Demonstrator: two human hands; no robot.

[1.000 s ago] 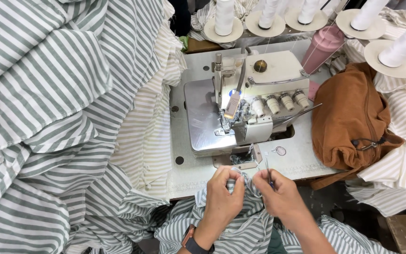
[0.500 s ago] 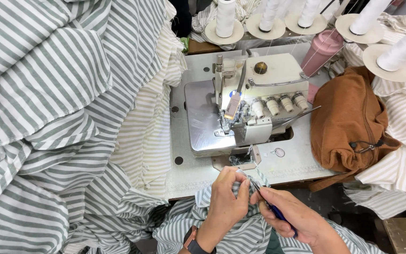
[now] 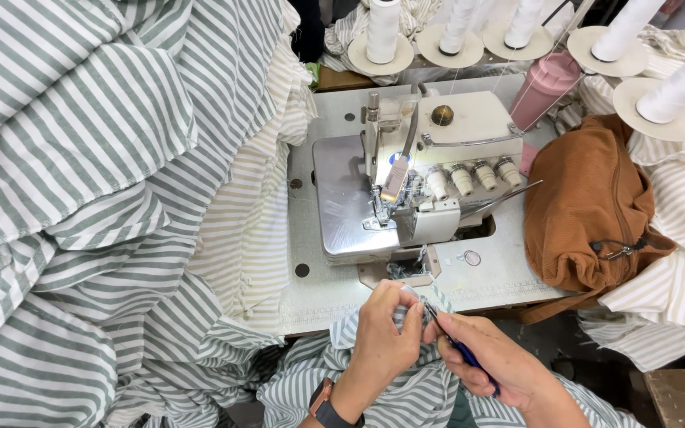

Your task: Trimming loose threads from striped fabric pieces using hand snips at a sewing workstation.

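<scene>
Before you, mid-frame, a pale speckled tabletop carries a grey overlock sewing machine lit by its own small lamp, white thread cones line the top edge, a brown bag sits right, and dark floor shows lower right.

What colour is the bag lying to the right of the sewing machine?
The bag is rusty orange-brown all over, with a dark zipper pull; the head view shows it clearly beside the sewing machine.
</scene>
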